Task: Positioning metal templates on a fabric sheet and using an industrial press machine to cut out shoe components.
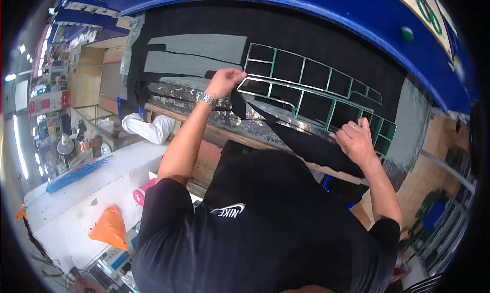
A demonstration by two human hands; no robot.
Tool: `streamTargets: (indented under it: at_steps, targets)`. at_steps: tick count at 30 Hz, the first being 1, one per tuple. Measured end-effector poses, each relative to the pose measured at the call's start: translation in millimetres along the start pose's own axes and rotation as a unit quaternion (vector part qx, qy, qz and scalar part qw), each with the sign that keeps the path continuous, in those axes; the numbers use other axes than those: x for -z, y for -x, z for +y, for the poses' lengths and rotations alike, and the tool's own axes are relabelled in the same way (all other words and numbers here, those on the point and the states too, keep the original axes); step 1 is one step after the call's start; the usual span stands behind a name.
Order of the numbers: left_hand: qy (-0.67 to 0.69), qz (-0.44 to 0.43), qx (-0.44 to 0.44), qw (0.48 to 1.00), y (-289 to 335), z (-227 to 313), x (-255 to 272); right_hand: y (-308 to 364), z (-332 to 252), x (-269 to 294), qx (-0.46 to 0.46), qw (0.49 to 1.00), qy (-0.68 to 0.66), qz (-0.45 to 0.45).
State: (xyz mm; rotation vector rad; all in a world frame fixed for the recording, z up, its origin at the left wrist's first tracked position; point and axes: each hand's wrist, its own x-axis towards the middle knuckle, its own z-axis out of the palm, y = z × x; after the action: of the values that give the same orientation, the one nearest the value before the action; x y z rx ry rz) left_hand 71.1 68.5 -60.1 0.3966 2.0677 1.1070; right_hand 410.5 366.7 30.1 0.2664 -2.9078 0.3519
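Note:
Two long cutting dies, green and silver metal outlines with cross bars, lie side by side on a black sheet (199, 17). My left hand (227, 82) pinches the left tip of the near cutting die (331, 114), close to the end of the far cutting die (303, 71). On the right, my right hand (356, 141) has its fingers curled over the near die's front edge. Long cut-outs to the left of the dies show a grey-green board (189, 63) beneath. A loose flap of black sheet (316, 145) hangs over the front edge, between the dies and my body.
A blue machine beam (316, 12) spans the far side, above the sheet. The worn board edge (224, 120) runs along the front. White cloth (148, 128) lies at the left, above a white table (76, 211) with an orange bag (109, 229). Metal rails (444, 237) stand at the right.

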Motion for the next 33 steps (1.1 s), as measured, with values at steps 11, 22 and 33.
streamTargets:
  at_steps: [11, 22, 33]
  targets:
    - [-0.233, 0.078, -0.065, 0.967, 33, 46, -61, 94, -48, -70, -0.008, 0.997, -0.044, -0.06]
    - [-0.07, -0.057, -0.526, 0.846, 105, 165, -78, -69, -43, 49, -0.092, 0.96, -0.235, 0.125]
    - [0.202, -0.081, -0.387, 0.896, 127, 129, -32, -235, -103, 104, 0.045, 0.931, -0.32, 0.169]
